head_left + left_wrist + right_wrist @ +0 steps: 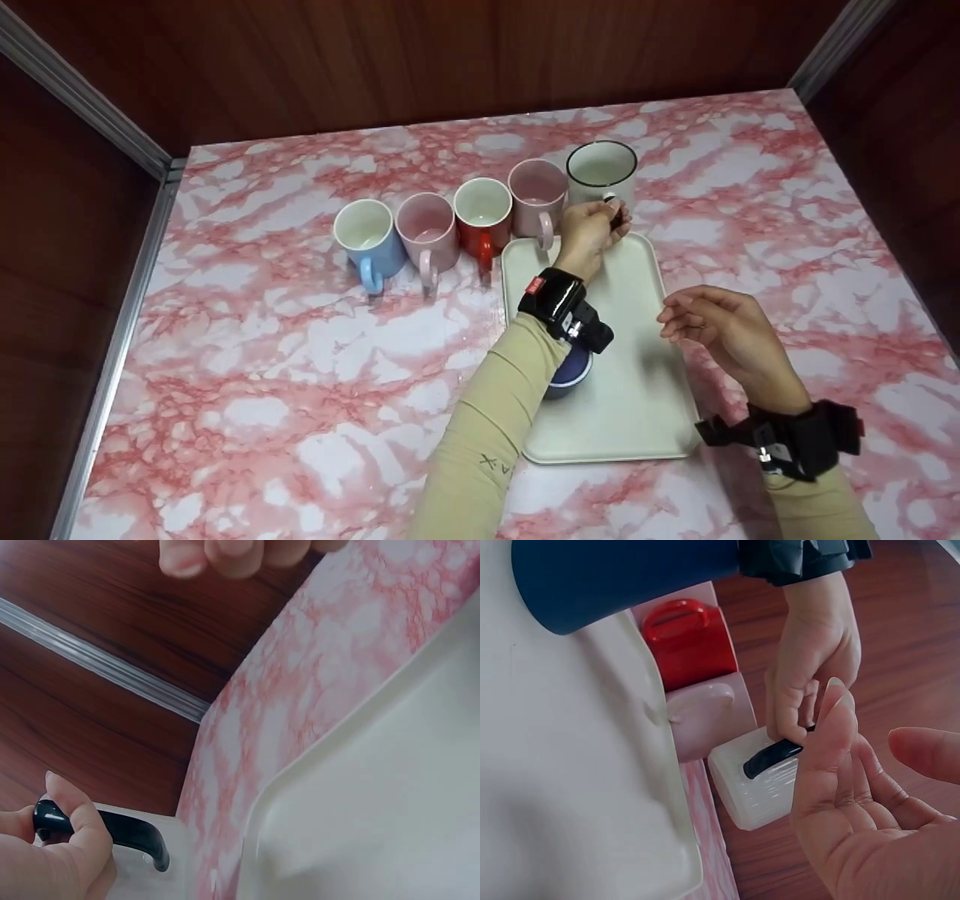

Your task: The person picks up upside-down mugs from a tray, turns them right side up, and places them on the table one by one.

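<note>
My left hand [589, 234] grips the black handle [135, 832] of a white mug [601, 169] with a dark rim, its fingers curled round the handle. The white mug stands at the right end of a row of mugs, just beyond the far edge of a cream tray [630, 405]. Over the tray's right edge hovers my right hand [731, 334], fingers loosely bent and holding nothing. On the tray stands a dark blue cup [574, 366], partly hidden under my left forearm; the right wrist view shows its blue side [622, 577] up close.
Left of the white mug stand a pink mug [534, 214], a red mug [472, 232], another pink mug [446, 251] and a light blue mug [386, 251], handles facing me. Dark wood panels [450, 60] close off the back and sides of the marbled table [262, 337].
</note>
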### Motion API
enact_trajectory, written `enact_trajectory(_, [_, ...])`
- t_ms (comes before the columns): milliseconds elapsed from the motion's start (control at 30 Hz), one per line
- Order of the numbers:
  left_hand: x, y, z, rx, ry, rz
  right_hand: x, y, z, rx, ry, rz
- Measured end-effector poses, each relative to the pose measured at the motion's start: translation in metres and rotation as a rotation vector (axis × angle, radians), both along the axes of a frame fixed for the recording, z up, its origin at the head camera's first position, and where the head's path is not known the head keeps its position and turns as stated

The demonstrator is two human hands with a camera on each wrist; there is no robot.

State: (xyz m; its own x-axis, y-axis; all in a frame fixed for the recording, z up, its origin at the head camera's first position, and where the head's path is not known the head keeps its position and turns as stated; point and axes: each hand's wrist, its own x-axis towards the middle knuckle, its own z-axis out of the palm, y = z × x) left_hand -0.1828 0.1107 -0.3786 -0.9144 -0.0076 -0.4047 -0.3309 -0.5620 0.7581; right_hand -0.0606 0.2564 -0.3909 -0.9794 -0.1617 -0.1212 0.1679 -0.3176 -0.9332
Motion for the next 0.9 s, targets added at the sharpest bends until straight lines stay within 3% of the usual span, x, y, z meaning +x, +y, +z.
enact_trajectory(367, [-0.004,0.006,-0.004,-0.02,-0.007,0.003,0.0,0.005,-0.002,-0.024,0.0,0.019])
enact_trajectory(400, [-0.005,0.007,-0.004,-0.02,-0.011,0.005,-0.001,0.006,-0.004,-0.019,0.007,0.022])
enact_trajectory(433, [-0.006,0.008,-0.005,-0.022,-0.017,0.01,-0.007,0.015,-0.019,-0.064,0.021,0.049])
enact_trajectory(633, [-0.012,0.013,-0.013,-0.024,-0.041,0.019,-0.012,0.026,-0.034,-0.081,0.054,0.081])
enact_trajectory(667, [-0.012,0.013,-0.014,-0.021,-0.044,0.017,-0.01,0.023,-0.027,-0.052,0.061,0.08])
enact_trajectory(767, [-0.014,0.012,-0.017,-0.016,-0.061,0.024,-0.015,0.031,-0.037,-0.063,0.083,0.105])
enact_trajectory(900, [-0.014,0.011,-0.019,-0.008,-0.081,0.029,-0.013,0.03,-0.034,-0.056,0.082,0.092])
